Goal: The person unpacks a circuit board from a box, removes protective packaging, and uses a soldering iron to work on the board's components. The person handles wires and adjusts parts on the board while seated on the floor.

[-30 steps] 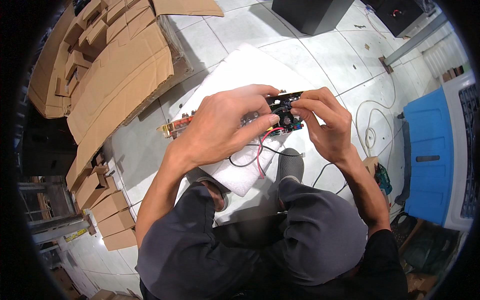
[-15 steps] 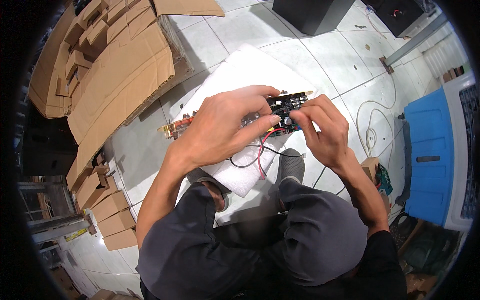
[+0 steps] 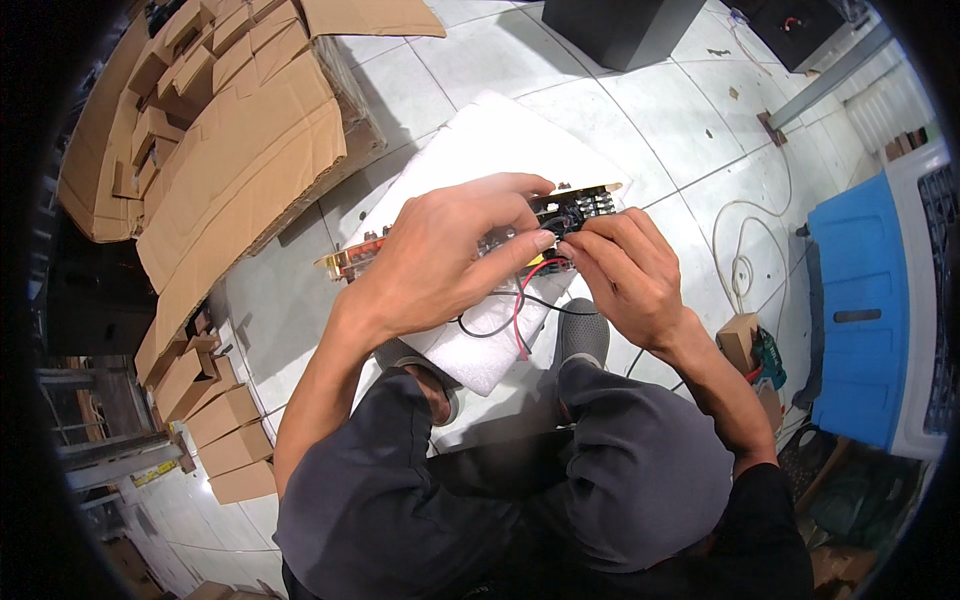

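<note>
A long circuit board [image 3: 590, 200], crowded with dark components, lies over a white foam block [image 3: 490, 130] in front of my knees. My left hand [image 3: 440, 250] is wrapped across its middle, thumb on the near side and fingers on the far side, covering much of it. At the board's right part, my right hand [image 3: 635, 270] is closed in a pinch among the components, close to my left thumb; what the fingertips hold is hidden. A red wire [image 3: 519, 315] and a black wire [image 3: 545, 302] hang from the board's near edge onto the foam.
On the left stands a large open cardboard box [image 3: 240, 170] with smaller cartons inside. More small cartons [image 3: 222, 420] line the floor below it. A blue plastic bin [image 3: 855, 320] is at the right, near a coiled white cable [image 3: 742, 270]. A black cabinet [image 3: 625, 30] stands at the back.
My right hand has moved left and slightly down along the board, bringing its fingertips nearer my left thumb. The left hand and the board have hardly moved.
</note>
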Tool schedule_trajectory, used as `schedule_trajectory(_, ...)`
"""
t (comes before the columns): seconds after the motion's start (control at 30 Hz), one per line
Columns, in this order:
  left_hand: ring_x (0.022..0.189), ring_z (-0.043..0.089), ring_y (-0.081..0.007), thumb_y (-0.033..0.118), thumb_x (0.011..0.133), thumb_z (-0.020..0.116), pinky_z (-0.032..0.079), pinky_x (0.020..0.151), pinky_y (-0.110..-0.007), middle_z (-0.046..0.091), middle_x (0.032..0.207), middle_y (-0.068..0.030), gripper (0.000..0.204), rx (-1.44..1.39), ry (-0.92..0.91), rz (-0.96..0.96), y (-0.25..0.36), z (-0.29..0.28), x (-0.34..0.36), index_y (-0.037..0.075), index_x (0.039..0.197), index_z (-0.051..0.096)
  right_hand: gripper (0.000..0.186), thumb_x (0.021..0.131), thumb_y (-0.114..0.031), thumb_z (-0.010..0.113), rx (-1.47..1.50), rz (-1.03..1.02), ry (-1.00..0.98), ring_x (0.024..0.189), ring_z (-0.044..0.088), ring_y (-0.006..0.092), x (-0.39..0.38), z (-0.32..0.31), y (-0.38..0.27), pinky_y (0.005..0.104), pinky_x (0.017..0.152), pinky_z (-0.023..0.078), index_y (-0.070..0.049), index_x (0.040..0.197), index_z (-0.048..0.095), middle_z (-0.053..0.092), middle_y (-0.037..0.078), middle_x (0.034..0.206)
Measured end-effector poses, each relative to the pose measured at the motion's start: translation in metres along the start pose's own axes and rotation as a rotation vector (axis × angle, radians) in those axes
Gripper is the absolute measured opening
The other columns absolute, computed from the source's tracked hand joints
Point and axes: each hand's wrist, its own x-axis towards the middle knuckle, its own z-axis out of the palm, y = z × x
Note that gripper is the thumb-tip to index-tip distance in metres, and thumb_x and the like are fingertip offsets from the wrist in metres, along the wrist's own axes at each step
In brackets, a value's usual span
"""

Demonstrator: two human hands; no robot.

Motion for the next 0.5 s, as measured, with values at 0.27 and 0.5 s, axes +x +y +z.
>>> schedule_trajectory(0.27,0.094,0.069,-0.0375,0.026,0.093,0.069,0.053,0.084,-0.041,0.07,0.123,-0.0159,0.026,0.009,0.013,0.016,0.0,0.001,0.0,0.0,0.088,0.068,0.01,0.083,-0.002,0.076,-0.015,0.2,0.084,0.08,0.064,0.0255,0.011,0.001,0.011,0.0368,0.066,0.051,0.001,0.091,0.07,0.067,0.011,0.089)
schedule_trajectory(0.5,0.094,0.069,-0.0371,0.027,0.093,0.07,0.053,0.083,-0.04,0.07,0.123,-0.0159,0.026,0.002,0.008,0.007,0.0,0.001,0.0,0.001,0.087,0.068,0.01,0.086,-0.004,0.076,0.014,0.19,0.048,0.081,0.064,0.0251,0.019,0.003,0.013,0.0366,0.067,0.053,0.002,0.091,0.071,0.067,0.011,0.089)
